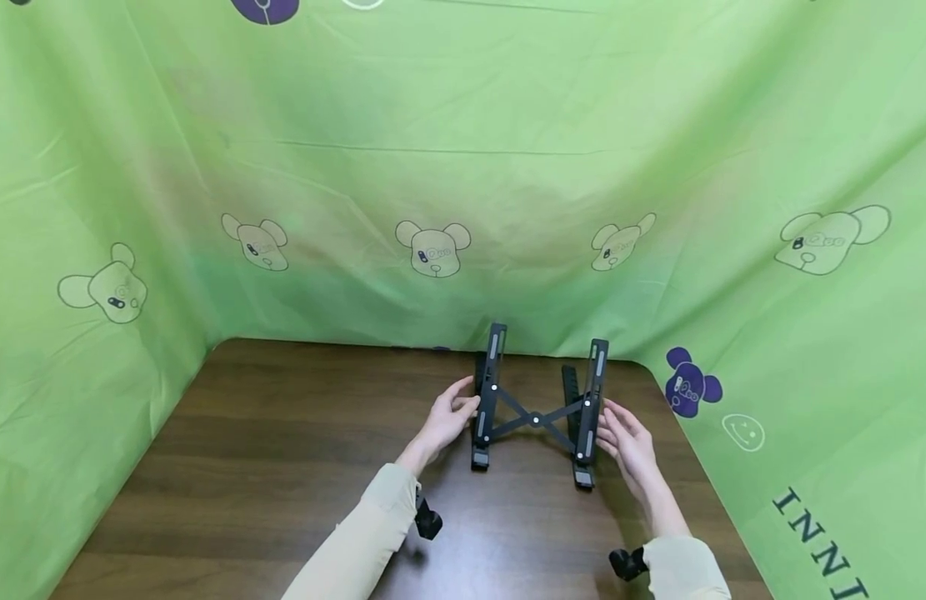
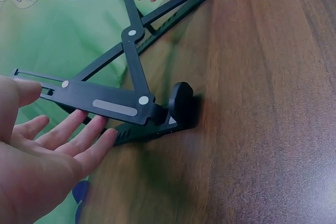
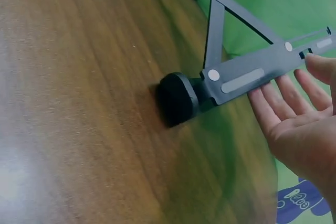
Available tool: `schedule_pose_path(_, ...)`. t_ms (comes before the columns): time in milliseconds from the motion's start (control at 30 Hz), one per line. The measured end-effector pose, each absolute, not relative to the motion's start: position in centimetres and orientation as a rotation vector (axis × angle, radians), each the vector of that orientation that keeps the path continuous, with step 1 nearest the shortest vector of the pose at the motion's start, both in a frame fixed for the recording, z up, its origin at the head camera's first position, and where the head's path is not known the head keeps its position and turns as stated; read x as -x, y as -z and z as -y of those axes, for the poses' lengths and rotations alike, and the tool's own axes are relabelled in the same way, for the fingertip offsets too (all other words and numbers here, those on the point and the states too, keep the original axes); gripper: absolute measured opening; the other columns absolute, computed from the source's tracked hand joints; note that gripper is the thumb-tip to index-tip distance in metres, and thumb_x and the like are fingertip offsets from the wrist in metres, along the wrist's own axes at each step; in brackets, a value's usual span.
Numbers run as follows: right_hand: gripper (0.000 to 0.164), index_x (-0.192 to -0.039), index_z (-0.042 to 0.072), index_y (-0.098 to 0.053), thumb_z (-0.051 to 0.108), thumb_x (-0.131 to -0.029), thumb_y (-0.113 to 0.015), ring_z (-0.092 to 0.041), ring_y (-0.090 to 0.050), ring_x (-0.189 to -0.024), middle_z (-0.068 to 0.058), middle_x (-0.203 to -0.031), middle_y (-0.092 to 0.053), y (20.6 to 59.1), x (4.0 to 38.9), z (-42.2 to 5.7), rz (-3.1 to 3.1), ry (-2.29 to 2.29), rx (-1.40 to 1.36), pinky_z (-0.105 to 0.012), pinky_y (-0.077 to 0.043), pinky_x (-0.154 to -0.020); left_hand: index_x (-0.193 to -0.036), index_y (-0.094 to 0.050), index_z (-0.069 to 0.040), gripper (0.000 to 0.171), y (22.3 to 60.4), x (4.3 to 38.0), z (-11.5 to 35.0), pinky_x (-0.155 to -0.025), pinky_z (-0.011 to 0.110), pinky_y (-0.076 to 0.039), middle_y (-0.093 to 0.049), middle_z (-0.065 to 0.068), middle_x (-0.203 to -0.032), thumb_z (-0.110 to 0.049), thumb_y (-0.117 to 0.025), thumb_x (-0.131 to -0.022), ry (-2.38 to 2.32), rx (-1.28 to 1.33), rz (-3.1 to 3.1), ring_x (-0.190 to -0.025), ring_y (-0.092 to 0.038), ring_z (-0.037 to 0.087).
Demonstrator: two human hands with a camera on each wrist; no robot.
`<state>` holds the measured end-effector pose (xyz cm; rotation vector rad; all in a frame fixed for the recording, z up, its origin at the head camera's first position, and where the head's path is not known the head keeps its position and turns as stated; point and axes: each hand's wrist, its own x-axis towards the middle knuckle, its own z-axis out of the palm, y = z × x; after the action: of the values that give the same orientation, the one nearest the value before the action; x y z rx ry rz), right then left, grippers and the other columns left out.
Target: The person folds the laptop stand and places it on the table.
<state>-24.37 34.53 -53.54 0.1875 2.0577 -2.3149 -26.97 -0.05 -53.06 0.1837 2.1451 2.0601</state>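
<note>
Here, see a black stand near the far right corner of the table. Find left hand and right hand touching its side bars with nearly straight fingers, not curled round. Looks light, hard, maybe slippery; best held by both bars.

Folding stand with a smooth, matt finish, metal or plastic unclear; its grey strips look dull, its round rivets pale metal. The tabletop is smooth, wood-grained, softly glossy; the green backdrop is creased cloth, the pale sleeves matt fabric.
</note>
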Motion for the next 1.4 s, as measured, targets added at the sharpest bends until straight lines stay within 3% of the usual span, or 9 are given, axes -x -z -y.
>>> schedule_pose_path(67,0.027,-0.127,0.039,-0.069,0.018,-0.117,-0.054,0.000,-0.078,-0.095,0.018,-0.102,-0.081,53.6,24.6,-34.8,-2.054,2.306,-0.155,-0.018,-0.063,-0.090,-0.166,-0.041,0.000,0.057,53.0,27.0,0.1,-0.105,0.060,-0.062,-0.070,0.035,-0.139,-0.014,-0.058,-0.114,-2.064,-0.174,-2.132,-0.121,-0.074,0.047)
schedule_pose_path(333,0.033,-0.140,0.034,-0.064,0.014,-0.113,-0.062,0.001,-0.079,-0.087,0.021,-0.094,-0.081,53.4,25.5,-34.5,-2.120,2.202,-0.261,-0.017,-0.064,-0.087,-0.163,-0.046,0.000,0.056,52.7,27.0,0.3,-0.100,0.056,-0.064,-0.072,0.034,-0.133,-0.007,-0.062,-0.110,-2.055,-0.179,-2.148,-0.115,-0.074,0.043)
schedule_pose_path(533,0.054,-0.165,0.011,-0.045,0.012,-0.113,-0.061,0.002,-0.079,-0.082,0.023,-0.089,-0.081,53.9,25.8,-33.9,-2.174,2.181,-0.311,-0.017,-0.064,-0.081,-0.161,-0.051,-0.003,0.056,52.7,26.8,0.2,-0.095,0.055,-0.066,-0.073,0.030,-0.124,-0.008,-0.068,-0.108,-2.049,-0.178,-2.190,-0.113,-0.075,0.040)
schedule_pose_path(700,0.068,-0.171,-0.004,-0.023,0.005,-0.113,-0.058,0.000,-0.080,-0.076,0.021,-0.091,-0.082,54.2,25.5,-33.1,-2.183,2.162,-0.265,-0.018,-0.065,-0.077,-0.160,-0.053,-0.009,0.056,52.7,26.5,0.2,-0.077,0.041,-0.065,-0.068,0.016,-0.106,-0.010,-0.070,-0.107,-2.044,-0.158,-2.190,-0.093,-0.071,0.029)
schedule_pose_path(867,0.068,-0.172,-0.005,-0.022,0.005,-0.114,-0.056,0.001,-0.080,-0.075,0.023,-0.092,-0.080,54.1,25.2,-32.5,-2.224,2.103,-0.245,-0.016,-0.063,-0.076,-0.160,-0.054,-0.009,0.055,53.0,26.5,0.4,-0.064,0.033,-0.060,-0.061,0.008,-0.100,-0.012,-0.070,-0.108,-2.049,-0.168,-2.207,-0.081,-0.063,0.019)
schedule_pose_path(1167,0.064,-0.170,-0.006,-0.023,0.001,-0.114,-0.052,-0.001,-0.081,-0.075,0.023,-0.090,-0.078,54.5,25.0,-31.4,-2.193,2.125,-0.165,-0.017,-0.063,-0.075,-0.158,-0.055,-0.005,0.053,53.4,26.4,1.2,-0.058,0.030,-0.061,-0.063,0.011,-0.095,-0.010,-0.070,-0.107,-1.990,-0.154,-2.305,-0.076,-0.063,0.017)
schedule_pose_path(1267,0.062,-0.168,-0.008,-0.026,0.000,-0.113,-0.054,-0.005,-0.082,-0.076,0.015,-0.096,-0.082,54.6,25.0,-31.1,-2.198,2.131,-0.147,-0.019,-0.065,-0.074,-0.156,-0.056,0.000,0.051,53.6,26.3,1.5,-0.057,0.031,-0.063,-0.063,0.013,-0.093,-0.007,-0.069,-0.107,-1.996,-0.166,-2.335,-0.075,-0.061,0.014)
schedule_pose_path(1400,0.059,-0.166,-0.009,-0.028,0.000,-0.113,-0.054,-0.014,-0.085,-0.080,-0.008,-0.104,-0.086,54.6,25.0,-30.8,-2.200,2.129,-0.108,-0.024,-0.067,-0.076,-0.155,-0.056,0.002,0.049,53.7,26.2,1.8,-0.058,0.032,-0.064,-0.066,0.015,-0.093,-0.006,-0.067,-0.108,-2.003,-0.182,-2.343,-0.075,-0.058,0.012)
